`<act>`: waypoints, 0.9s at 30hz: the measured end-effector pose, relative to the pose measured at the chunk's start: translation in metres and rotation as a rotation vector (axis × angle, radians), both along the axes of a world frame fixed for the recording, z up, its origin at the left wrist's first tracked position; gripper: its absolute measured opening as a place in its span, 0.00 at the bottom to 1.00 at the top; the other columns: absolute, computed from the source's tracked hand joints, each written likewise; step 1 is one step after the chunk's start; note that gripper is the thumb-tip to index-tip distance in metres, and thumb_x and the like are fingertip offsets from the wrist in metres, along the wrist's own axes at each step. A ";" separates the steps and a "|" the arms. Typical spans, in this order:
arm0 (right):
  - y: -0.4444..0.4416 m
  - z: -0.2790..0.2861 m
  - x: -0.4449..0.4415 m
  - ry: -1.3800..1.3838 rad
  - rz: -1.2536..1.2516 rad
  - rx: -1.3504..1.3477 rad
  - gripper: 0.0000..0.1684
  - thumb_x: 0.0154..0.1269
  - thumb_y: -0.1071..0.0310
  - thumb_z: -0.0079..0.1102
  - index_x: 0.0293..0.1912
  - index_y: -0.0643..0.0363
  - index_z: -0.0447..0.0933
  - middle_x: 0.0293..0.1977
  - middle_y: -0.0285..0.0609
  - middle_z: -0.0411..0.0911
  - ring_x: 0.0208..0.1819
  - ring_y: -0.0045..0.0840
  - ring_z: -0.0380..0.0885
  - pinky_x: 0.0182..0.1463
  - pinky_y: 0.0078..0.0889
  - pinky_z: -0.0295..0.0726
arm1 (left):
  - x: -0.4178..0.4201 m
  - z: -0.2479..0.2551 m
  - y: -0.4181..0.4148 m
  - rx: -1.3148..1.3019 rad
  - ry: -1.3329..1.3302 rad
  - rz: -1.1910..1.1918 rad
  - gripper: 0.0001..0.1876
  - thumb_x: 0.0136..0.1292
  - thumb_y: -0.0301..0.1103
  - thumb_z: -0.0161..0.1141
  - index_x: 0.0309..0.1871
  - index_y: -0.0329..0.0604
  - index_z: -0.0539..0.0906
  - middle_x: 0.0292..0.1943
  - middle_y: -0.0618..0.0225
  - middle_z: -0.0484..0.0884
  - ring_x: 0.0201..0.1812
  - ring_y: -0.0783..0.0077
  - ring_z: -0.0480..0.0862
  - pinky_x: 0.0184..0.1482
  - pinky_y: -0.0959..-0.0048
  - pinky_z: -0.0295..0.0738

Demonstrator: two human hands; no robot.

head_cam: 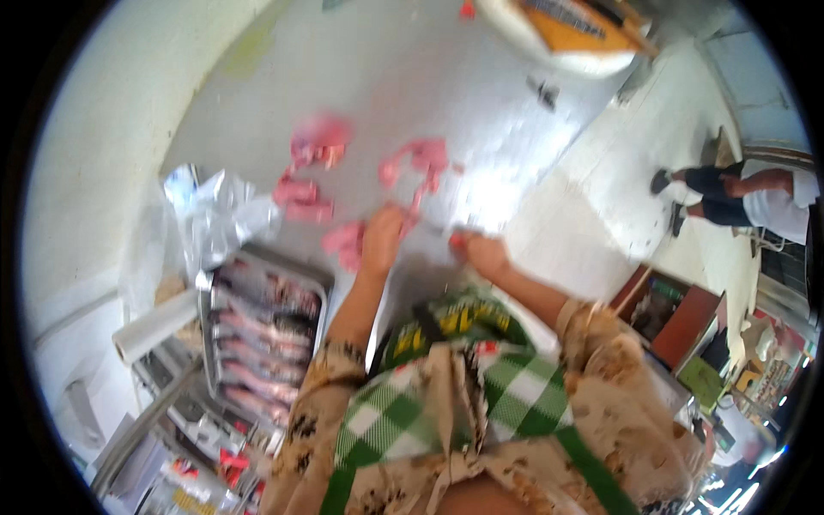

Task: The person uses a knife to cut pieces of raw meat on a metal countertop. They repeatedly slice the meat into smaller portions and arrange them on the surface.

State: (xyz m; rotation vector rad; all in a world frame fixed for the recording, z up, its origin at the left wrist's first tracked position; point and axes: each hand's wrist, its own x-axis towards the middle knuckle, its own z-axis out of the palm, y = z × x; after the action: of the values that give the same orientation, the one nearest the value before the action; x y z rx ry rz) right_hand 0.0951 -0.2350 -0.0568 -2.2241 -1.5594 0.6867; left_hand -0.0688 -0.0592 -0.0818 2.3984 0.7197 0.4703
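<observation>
On a metal table (412,84), my left hand (383,238) is closed on a strip of pink raw meat (409,222). Another piece of raw meat (347,244) lies against its left side. To the right, my right hand (483,254) is closed around a small red thing, perhaps a knife handle (458,240); blur hides its shape. Farther up the table lie a curved meat strip (428,158) and several pieces (306,199) at left, with a darker pink piece (318,138) above them.
A metal tray (327,302) of whole fish stands at lower left beside a crumpled clear plastic bag (222,212). A white container with an orange board (566,29) stands at the far right corner. A person (740,193) is at right, beyond an open brown box (682,315).
</observation>
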 end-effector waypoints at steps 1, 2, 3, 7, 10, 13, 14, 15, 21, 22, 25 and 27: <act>0.013 -0.002 -0.005 -0.017 -0.004 -0.234 0.16 0.65 0.57 0.45 0.43 0.57 0.73 0.28 0.47 0.81 0.29 0.39 0.82 0.30 0.43 0.79 | -0.004 -0.006 -0.001 0.063 -0.112 -0.014 0.06 0.53 0.23 0.57 0.35 0.38 0.81 0.37 0.58 0.81 0.45 0.54 0.79 0.50 0.63 0.72; 0.024 -0.005 -0.009 0.002 0.002 -0.306 0.17 0.66 0.56 0.42 0.45 0.56 0.72 0.31 0.49 0.81 0.33 0.39 0.82 0.33 0.43 0.79 | -0.004 -0.002 -0.003 0.050 -0.077 0.036 0.08 0.51 0.23 0.57 0.36 0.38 0.81 0.39 0.59 0.80 0.45 0.55 0.78 0.49 0.64 0.73; 0.034 -0.008 -0.013 0.040 -0.043 -0.334 0.18 0.67 0.56 0.41 0.47 0.56 0.72 0.33 0.50 0.81 0.35 0.40 0.82 0.36 0.44 0.79 | -0.007 0.000 -0.008 0.018 -0.033 0.087 0.09 0.49 0.22 0.57 0.36 0.38 0.80 0.40 0.59 0.80 0.46 0.56 0.78 0.48 0.64 0.73; 0.036 0.005 -0.016 0.029 -0.020 -0.411 0.17 0.66 0.54 0.43 0.45 0.55 0.72 0.33 0.49 0.80 0.34 0.41 0.81 0.37 0.46 0.79 | -0.004 0.007 -0.005 -0.021 0.007 0.131 0.09 0.49 0.22 0.57 0.36 0.39 0.80 0.41 0.60 0.80 0.46 0.56 0.78 0.48 0.64 0.73; 0.010 -0.017 -0.003 0.038 -0.048 -0.242 0.18 0.65 0.53 0.44 0.43 0.55 0.72 0.35 0.49 0.80 0.34 0.40 0.81 0.38 0.46 0.79 | 0.002 -0.005 -0.002 -0.061 0.061 0.038 0.09 0.50 0.21 0.56 0.36 0.39 0.80 0.41 0.61 0.80 0.46 0.56 0.78 0.48 0.64 0.73; -0.009 -0.005 0.001 -0.037 0.019 -0.310 0.16 0.65 0.56 0.45 0.38 0.59 0.72 0.28 0.48 0.81 0.29 0.42 0.81 0.32 0.43 0.79 | -0.002 0.001 -0.006 -0.030 0.004 0.091 0.08 0.51 0.22 0.57 0.36 0.39 0.80 0.41 0.61 0.80 0.45 0.56 0.78 0.48 0.65 0.74; -0.011 0.017 0.002 -0.024 -0.032 -0.304 0.16 0.65 0.56 0.48 0.36 0.61 0.71 0.26 0.50 0.80 0.28 0.41 0.81 0.29 0.42 0.79 | -0.005 0.003 -0.006 -0.048 -0.013 0.119 0.08 0.51 0.23 0.57 0.36 0.40 0.80 0.41 0.61 0.80 0.45 0.57 0.78 0.48 0.65 0.74; -0.016 0.030 0.006 0.019 0.011 -0.314 0.17 0.64 0.55 0.51 0.35 0.61 0.69 0.24 0.51 0.80 0.28 0.41 0.81 0.29 0.43 0.79 | -0.009 0.005 -0.008 -0.042 -0.011 0.145 0.08 0.52 0.23 0.58 0.36 0.40 0.80 0.41 0.61 0.80 0.44 0.57 0.78 0.48 0.65 0.74; -0.072 0.014 0.038 -0.143 -0.084 -0.423 0.21 0.65 0.50 0.52 0.34 0.61 0.68 0.23 0.50 0.79 0.26 0.44 0.79 0.30 0.46 0.77 | -0.011 -0.003 -0.007 -0.092 -0.040 0.176 0.08 0.53 0.23 0.59 0.37 0.41 0.82 0.41 0.62 0.80 0.44 0.57 0.78 0.48 0.64 0.73; -0.076 0.016 0.042 -0.145 -0.110 -0.405 0.21 0.65 0.49 0.52 0.34 0.60 0.68 0.22 0.50 0.78 0.26 0.45 0.79 0.30 0.46 0.77 | -0.011 -0.002 -0.008 -0.088 -0.044 0.167 0.08 0.53 0.23 0.59 0.37 0.41 0.82 0.41 0.62 0.80 0.44 0.57 0.78 0.48 0.64 0.73; -0.073 0.037 0.046 -0.133 -0.131 -0.358 0.22 0.64 0.48 0.53 0.34 0.60 0.69 0.23 0.52 0.78 0.26 0.47 0.78 0.30 0.47 0.76 | -0.010 0.001 -0.010 -0.034 -0.057 0.151 0.08 0.52 0.24 0.59 0.37 0.41 0.81 0.41 0.62 0.79 0.45 0.57 0.77 0.49 0.63 0.72; -0.066 0.041 0.039 -0.018 -0.242 -0.348 0.24 0.63 0.46 0.53 0.33 0.61 0.71 0.24 0.56 0.78 0.29 0.48 0.78 0.33 0.48 0.76 | -0.009 0.005 -0.012 0.018 -0.066 0.145 0.08 0.52 0.23 0.59 0.37 0.41 0.81 0.39 0.62 0.79 0.44 0.57 0.77 0.48 0.63 0.72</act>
State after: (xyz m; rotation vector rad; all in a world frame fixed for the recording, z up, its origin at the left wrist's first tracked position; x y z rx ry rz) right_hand 0.1346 -0.3014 -0.0160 -2.6191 -1.2210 0.9215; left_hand -0.0776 -0.0714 -0.0770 2.3450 0.8670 0.6149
